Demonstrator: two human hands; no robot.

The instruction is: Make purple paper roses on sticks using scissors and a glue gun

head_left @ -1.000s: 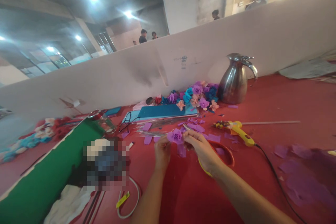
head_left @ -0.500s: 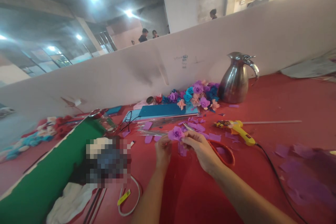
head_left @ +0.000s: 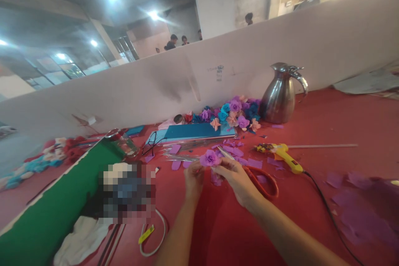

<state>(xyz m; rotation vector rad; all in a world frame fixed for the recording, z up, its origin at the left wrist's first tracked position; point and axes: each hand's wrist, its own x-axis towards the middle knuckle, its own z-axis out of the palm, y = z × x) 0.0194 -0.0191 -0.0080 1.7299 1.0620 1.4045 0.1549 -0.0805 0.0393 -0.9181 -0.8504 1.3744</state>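
Observation:
A purple paper flower [head_left: 209, 157] is held up over the middle of the red table. My left hand [head_left: 193, 176] pinches it from below on the left; the stem or base is hidden by the fingers. On its right side, the thumb and fingers of my right hand [head_left: 233, 178] close on the petals' edge. Scissors [head_left: 270, 183] with red-orange handles lie behind my right hand, blades partly showing past the fingers. Cut purple paper pieces [head_left: 176, 149] are scattered around, beside a bundle of thin wires [head_left: 181, 157].
Right of my hands lies a yellow glue gun [head_left: 291, 161] with a glue stick and black cord. A metal jug [head_left: 278, 95] stands behind, beside piled paper flowers [head_left: 233, 112]. Blue sheets [head_left: 199, 131], glasses [head_left: 151, 143] and a green board [head_left: 56, 199] are further left; a person is there, blurred.
The fingers of my right hand have shifted slightly on the flower's right edge, with the thumb a little lower. My left hand and the flower stay nearly in place.

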